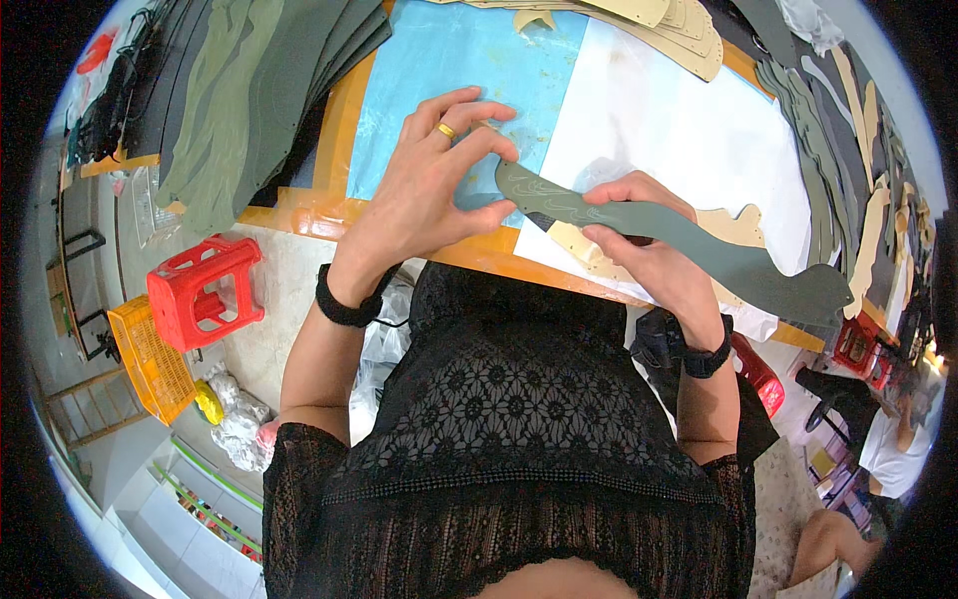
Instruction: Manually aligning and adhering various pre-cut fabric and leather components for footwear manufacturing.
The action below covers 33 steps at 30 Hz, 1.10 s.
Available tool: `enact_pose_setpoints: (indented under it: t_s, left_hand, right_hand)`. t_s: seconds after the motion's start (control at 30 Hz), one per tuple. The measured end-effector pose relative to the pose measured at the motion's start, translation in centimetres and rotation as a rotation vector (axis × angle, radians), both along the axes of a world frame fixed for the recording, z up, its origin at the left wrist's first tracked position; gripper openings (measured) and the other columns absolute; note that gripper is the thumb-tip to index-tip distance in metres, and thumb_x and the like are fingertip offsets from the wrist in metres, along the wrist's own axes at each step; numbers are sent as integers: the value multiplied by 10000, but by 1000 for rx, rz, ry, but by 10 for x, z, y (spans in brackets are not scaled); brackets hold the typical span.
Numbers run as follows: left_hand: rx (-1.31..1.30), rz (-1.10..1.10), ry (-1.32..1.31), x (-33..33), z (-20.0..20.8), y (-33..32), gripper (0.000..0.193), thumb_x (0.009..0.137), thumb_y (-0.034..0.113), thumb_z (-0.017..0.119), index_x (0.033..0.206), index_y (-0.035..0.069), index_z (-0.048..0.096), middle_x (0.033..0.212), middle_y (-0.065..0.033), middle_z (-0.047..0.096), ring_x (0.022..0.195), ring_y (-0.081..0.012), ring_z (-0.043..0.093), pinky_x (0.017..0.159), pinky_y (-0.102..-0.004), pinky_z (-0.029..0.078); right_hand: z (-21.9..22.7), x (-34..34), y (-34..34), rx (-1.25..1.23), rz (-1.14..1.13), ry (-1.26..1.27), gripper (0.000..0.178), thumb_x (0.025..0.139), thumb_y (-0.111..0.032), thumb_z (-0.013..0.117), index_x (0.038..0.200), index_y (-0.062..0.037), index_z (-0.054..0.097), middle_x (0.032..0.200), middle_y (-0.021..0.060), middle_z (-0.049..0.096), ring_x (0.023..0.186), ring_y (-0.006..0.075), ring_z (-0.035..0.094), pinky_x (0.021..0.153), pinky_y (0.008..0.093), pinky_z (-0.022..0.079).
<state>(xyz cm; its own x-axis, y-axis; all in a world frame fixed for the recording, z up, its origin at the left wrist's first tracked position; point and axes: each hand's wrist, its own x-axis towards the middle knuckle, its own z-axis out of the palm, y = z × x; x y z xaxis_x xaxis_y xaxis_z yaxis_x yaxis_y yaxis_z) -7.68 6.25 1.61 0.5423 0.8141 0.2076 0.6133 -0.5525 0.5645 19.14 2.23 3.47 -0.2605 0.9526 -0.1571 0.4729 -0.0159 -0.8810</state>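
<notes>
A long, wavy dark-green cut piece (699, 235), looking like leather or sheet material, is held slantwise above the table's near edge. Pale wavy lines mark its narrow left end. My right hand (659, 240) closes on its middle between thumb and fingers. At the left end, my left hand (429, 170), wearing a gold ring, has forefinger and thumb tips at opposite edges of the piece, its other fingers raised. Beneath my right hand lie beige cut pieces (733, 225), partly hidden by the hand and the green piece.
The table carries a blue sheet (399, 110) and white paper (639, 110). Stacked green pieces (230, 110) lie left, beige pieces (689, 45) at the back, more green strips (813, 190) right. A red stool (205, 290) and yellow crate (150, 359) stand left; another person (893, 449) is right.
</notes>
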Motion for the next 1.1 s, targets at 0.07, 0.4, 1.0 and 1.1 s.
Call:
enact_pose_setpoints:
  t_s: [0.07,0.4,1.0,1.1]
  left_hand:
    - [0,2,-6,0,0,-1,459,670,165,833,1089,148,647,1430,-42,555,1427,-360,380,1164,-494,336]
    - [36,22,-21,2,0,-1,418,690,187,830,1057,161,632,1372,-20,569,1390,-346,424,1124,-482,373]
    - [50,-2,-20,-1,-1,0,405,709,194,828,1060,156,631,1391,-32,564,1388,-360,423,1123,-484,371]
    - [5,-34,-34,-5,-1,1,408,741,206,821,1105,132,653,1443,-50,555,1431,-347,382,1165,-486,340]
  right_hand:
    - [1,0,0,1,-1,3,239,790,-55,792,1014,-42,709,891,51,642,773,163,597,692,303,484]
    - [2,-1,-1,-7,-3,-11,234,802,-72,791,1024,-51,719,910,43,656,771,150,604,685,295,489]
    - [0,0,0,-5,-7,3,243,792,-61,793,1022,-56,714,925,37,657,785,157,616,703,292,501]
    - [0,0,0,11,-19,0,242,798,-65,792,1027,-58,715,925,37,654,784,160,618,710,292,505]
